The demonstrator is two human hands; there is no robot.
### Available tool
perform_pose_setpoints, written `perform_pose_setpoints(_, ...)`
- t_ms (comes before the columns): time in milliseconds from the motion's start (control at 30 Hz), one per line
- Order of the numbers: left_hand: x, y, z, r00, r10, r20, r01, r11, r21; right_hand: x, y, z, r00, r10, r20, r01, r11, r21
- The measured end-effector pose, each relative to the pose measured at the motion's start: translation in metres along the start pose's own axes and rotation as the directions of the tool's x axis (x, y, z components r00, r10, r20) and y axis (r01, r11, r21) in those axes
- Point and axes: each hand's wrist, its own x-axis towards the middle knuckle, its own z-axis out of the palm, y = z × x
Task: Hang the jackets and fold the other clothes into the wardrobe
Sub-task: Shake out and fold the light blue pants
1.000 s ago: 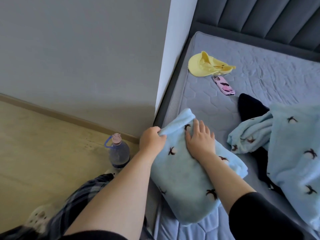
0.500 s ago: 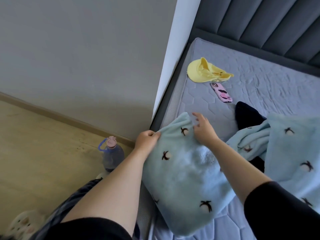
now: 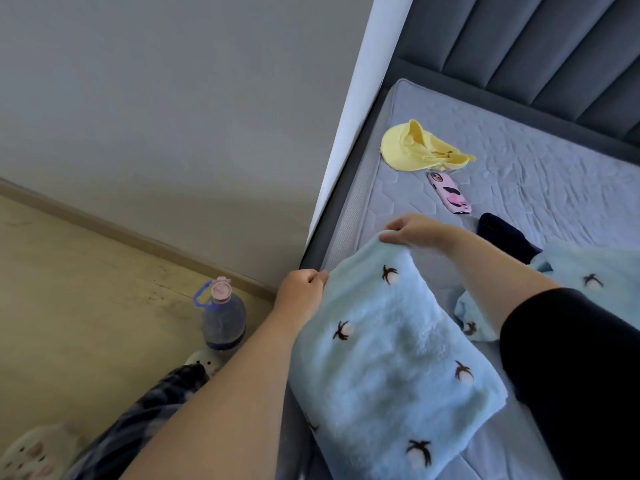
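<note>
Both hands pinch the fleece garment (image 3: 388, 344) along its far edge, left hand (image 3: 300, 289) at the corner nearer the mattress (image 3: 519, 188) edge, right hand (image 3: 412, 232) at the corner farther in, its length running back toward the person.

Soft, even daylight, moderately bright, no glare. The wall (image 3: 156, 133) darkens toward its lower right, by the bed corner. Faint shadow under the left forearm (image 3: 221, 410). Wide-angle bending: the wall corner and headboard (image 3: 519, 46) lean. The slipper (image 3: 31, 455) at the bottom-left corner is smeared; the fleece (image 3: 388, 358) looks soft, slightly blurred.
</note>
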Motion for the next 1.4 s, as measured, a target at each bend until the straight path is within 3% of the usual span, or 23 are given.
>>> perform_pose_setpoints(100, -0.004, 0.000, 0.005, 0.981, 0.098, -0.165, -0.056, 0.969, 0.243, 0.010, 0.004, 0.020, 0.985, 0.080, -0.150, -0.071, 0.996, 0.061)
perform_pose_setpoints(167, -0.009, 0.003, 0.008, 0.925, 0.260, -0.276, -0.132, 0.903, 0.408, 0.017, 0.007, 0.040, 0.926, 0.130, -0.353, -0.095, 0.989, 0.115)
perform_pose_setpoints(200, -0.013, 0.007, 0.010, 0.875, 0.388, -0.289, -0.235, 0.864, 0.445, 0.019, 0.009, 0.048, 0.879, 0.141, -0.456, -0.095, 0.988, 0.123)
perform_pose_setpoints(267, -0.022, 0.015, 0.017, 0.721, 0.662, -0.203, -0.513, 0.707, 0.487, 0.016, 0.012, 0.055, 0.788, 0.144, -0.598, -0.074, 0.987, 0.141)
perform_pose_setpoints(333, -0.033, 0.017, 0.030, 0.597, 0.802, 0.001, -0.688, 0.512, 0.515, 0.012, 0.021, 0.053, 0.775, 0.171, -0.609, -0.076, 0.981, 0.179)
perform_pose_setpoints(367, -0.038, 0.016, 0.038, 0.605, 0.785, 0.136, -0.713, 0.458, 0.531, 0.011, 0.027, 0.052, 0.803, 0.205, -0.559, -0.115, 0.975, 0.192)
perform_pose_setpoints(433, -0.044, 0.010, 0.052, 0.709, 0.628, 0.322, -0.668, 0.451, 0.592, 0.006, 0.048, 0.051, 0.873, 0.305, -0.380, -0.224, 0.944, 0.242)
perform_pose_setpoints(500, -0.039, 0.005, 0.059, 0.769, 0.506, 0.391, -0.618, 0.430, 0.658, -0.009, 0.072, 0.057, 0.892, 0.416, -0.178, -0.328, 0.865, 0.380)
perform_pose_setpoints(600, -0.035, 0.008, 0.066, 0.794, 0.441, 0.419, -0.590, 0.391, 0.706, -0.038, 0.102, 0.066, 0.884, 0.467, -0.007, -0.405, 0.774, 0.487)
perform_pose_setpoints(733, -0.034, 0.005, 0.071, 0.812, 0.417, 0.407, -0.563, 0.381, 0.733, -0.066, 0.108, 0.063, 0.885, 0.323, 0.334, -0.462, 0.531, 0.710)
perform_pose_setpoints(900, -0.036, 0.001, 0.063, 0.835, 0.394, 0.384, -0.532, 0.401, 0.745, -0.094, 0.093, 0.052, 0.867, 0.124, 0.483, -0.472, 0.515, 0.715)
perform_pose_setpoints(967, -0.039, 0.002, 0.057, 0.845, 0.379, 0.378, -0.523, 0.434, 0.734, -0.103, 0.075, 0.052, 0.817, -0.119, 0.564, -0.468, 0.434, 0.770)
perform_pose_setpoints(1000, -0.042, 0.003, 0.054, 0.847, 0.374, 0.377, -0.521, 0.449, 0.726, -0.107, 0.067, 0.053, 0.804, -0.214, 0.554, -0.422, 0.452, 0.786)
perform_pose_setpoints(1033, -0.046, 0.004, 0.050, 0.850, 0.370, 0.376, -0.520, 0.464, 0.717, -0.111, 0.061, 0.052, 0.824, -0.201, 0.530, -0.357, 0.542, 0.760)
perform_pose_setpoints(1067, -0.050, 0.007, 0.046, 0.853, 0.365, 0.373, -0.516, 0.488, 0.704, -0.115, 0.055, 0.047, 0.880, -0.107, 0.462, -0.292, 0.645, 0.706)
perform_pose_setpoints(1133, -0.060, 0.015, 0.038, 0.866, 0.363, 0.345, -0.499, 0.562, 0.660, -0.122, 0.043, 0.039, 0.942, -0.019, 0.334, -0.214, 0.733, 0.646)
perform_pose_setpoints(1267, -0.084, 0.042, 0.015, 0.881, 0.431, 0.197, -0.468, 0.729, 0.499, -0.138, 0.002, 0.024, 0.986, -0.016, 0.164, -0.087, 0.794, 0.602)
perform_pose_setpoints(1400, -0.108, 0.063, -0.032, 0.874, 0.486, 0.019, -0.446, 0.785, 0.429, -0.155, -0.064, 0.009, 0.997, -0.027, -0.070, 0.058, 0.868, 0.493)
